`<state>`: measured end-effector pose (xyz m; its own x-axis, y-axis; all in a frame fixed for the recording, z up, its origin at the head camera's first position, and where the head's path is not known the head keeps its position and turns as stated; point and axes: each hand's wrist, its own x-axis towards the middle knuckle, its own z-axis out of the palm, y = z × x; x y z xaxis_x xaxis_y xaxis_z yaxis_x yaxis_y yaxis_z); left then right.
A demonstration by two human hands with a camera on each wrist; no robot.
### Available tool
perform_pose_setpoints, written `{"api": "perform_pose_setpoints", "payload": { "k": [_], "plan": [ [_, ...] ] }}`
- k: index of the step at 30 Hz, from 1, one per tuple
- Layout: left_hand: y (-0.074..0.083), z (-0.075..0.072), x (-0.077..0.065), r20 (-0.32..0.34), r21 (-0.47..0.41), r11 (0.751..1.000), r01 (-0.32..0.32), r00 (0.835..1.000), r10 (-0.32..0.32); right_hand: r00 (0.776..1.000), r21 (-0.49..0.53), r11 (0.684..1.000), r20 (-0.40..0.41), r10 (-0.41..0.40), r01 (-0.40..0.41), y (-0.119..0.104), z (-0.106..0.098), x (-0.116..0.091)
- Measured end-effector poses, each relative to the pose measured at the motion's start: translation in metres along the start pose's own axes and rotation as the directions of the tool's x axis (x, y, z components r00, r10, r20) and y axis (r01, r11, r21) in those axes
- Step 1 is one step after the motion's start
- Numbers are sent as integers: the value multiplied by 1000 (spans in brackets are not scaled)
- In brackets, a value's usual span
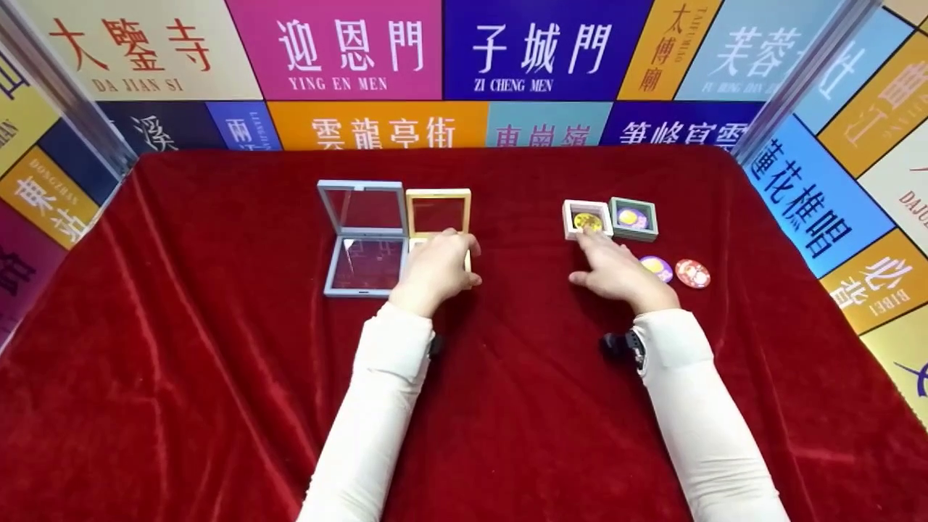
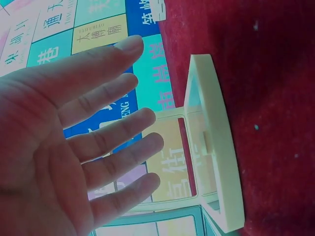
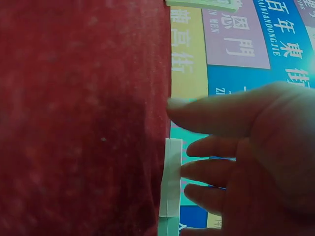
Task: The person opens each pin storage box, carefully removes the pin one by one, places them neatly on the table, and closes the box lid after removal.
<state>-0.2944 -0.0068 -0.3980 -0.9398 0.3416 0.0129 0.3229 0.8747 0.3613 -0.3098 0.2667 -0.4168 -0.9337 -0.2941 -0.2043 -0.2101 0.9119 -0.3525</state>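
My left hand [image 1: 438, 270] hovers at the open yellow hinged frame [image 1: 439, 193], its fingers and thumb spread. In the left wrist view that hand [image 2: 44, 152] holds nothing, and the yellow frame [image 2: 227, 152] stands beyond the fingertips. Part of the frame's lower half is hidden under the hand. My right hand [image 1: 616, 272] reaches to the near edge of a small white box [image 1: 568, 221] with a yellow round badge [image 1: 582, 218] inside. In the right wrist view the fingers are extended by the white box [image 3: 171, 182]; whether they touch it I cannot tell.
Left of the yellow frame, a larger blue-grey hinged frame [image 1: 330, 272] lies open. A green box [image 1: 649, 233] with a purple badge [image 1: 629, 217] adjoins the white one. A purple badge [image 1: 660, 269] and a red badge [image 1: 694, 273] lie on the red cloth [image 1: 522, 406]. Printed panels [image 1: 355, 51] border the table.
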Motion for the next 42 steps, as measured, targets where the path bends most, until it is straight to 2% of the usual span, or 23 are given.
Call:
{"api": "perform_pose_setpoints", "payload": {
  "k": [6,11,15,22,29,32,39,42],
  "plan": [
    [2,0,-1,0,-18,1000,-4,1000,4,1000,4,1000,-1,19,-19,1,2,3],
    [2,-1,-1,9,-30,1000,-10,1000,11,1000,-13,1000,12,10,-10,-1,-2,-3],
    [3,-3,-2,10,-25,1000,-14,1000,14,999,-34,999,35,-36,37,-11,-10,-14],
    [8,-8,-5,24,-17,1000,-23,999,23,992,-162,979,41,-121,126,-28,-20,-27],
    [10,-8,-6,5,-4,999,-37,999,37,965,-75,969,140,-222,234,-31,-22,-33],
    [11,-9,-7,-6,-3,999,-45,999,45,968,-64,973,130,-213,223,-31,-23,-34],
    [13,-11,-7,2,-8,998,-59,998,59,977,-106,972,58,-204,209,-25,-22,-30],
    [14,-11,-7,7,-9,998,-64,998,64,985,-127,977,45,-169,174,-23,-20,-26]
  ]
}}
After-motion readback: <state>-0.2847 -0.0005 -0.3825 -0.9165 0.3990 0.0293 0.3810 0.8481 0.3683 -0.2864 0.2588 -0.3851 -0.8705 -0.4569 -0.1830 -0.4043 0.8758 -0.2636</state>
